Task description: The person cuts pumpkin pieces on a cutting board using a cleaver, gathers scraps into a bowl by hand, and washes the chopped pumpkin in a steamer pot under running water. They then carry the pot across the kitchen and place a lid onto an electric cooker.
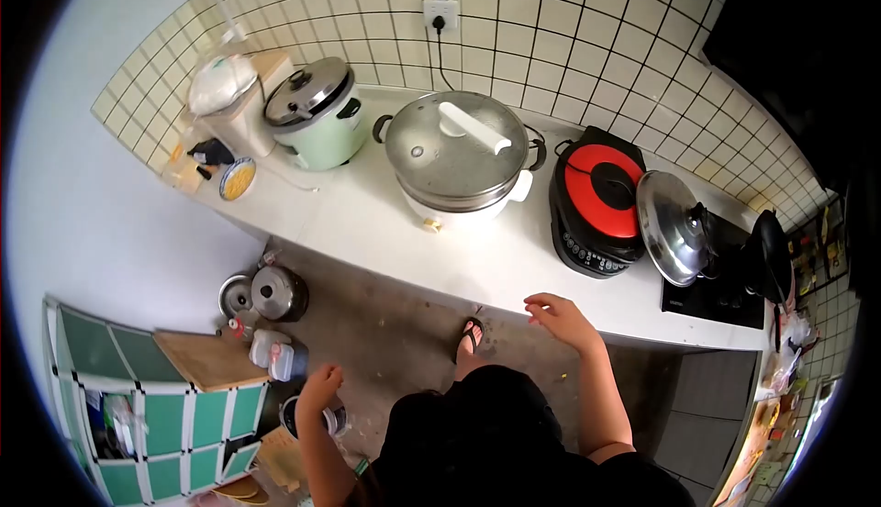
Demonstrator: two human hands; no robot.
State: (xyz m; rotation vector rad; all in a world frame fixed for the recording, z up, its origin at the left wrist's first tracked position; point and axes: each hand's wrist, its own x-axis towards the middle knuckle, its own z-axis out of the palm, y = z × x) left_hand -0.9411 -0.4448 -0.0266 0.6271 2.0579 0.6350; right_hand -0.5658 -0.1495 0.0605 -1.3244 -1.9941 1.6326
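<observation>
My right hand (562,320) hovers by the front edge of the white counter (367,248), its fingers loosely apart and holding nothing. Low on the left, over the floor, my left hand (323,386) is curled closed, with nothing showing in it. A white electric steamer pot (450,218) stands on the counter ahead, covered by a glass lid (404,131) with a long white handle (473,128). The lid looks misted. Right of it is a black and red electric cooker (601,190), the counter appliance nearest my right hand. Neither hand touches anything.
A green rice cooker (321,131) and a bowl of yellow food (238,179) stand left. A metal lid (674,232) leans right, by a black hob (707,296). On the floor are a lidded pot (279,293), plastic jugs (273,349) and a green cabinet (170,424).
</observation>
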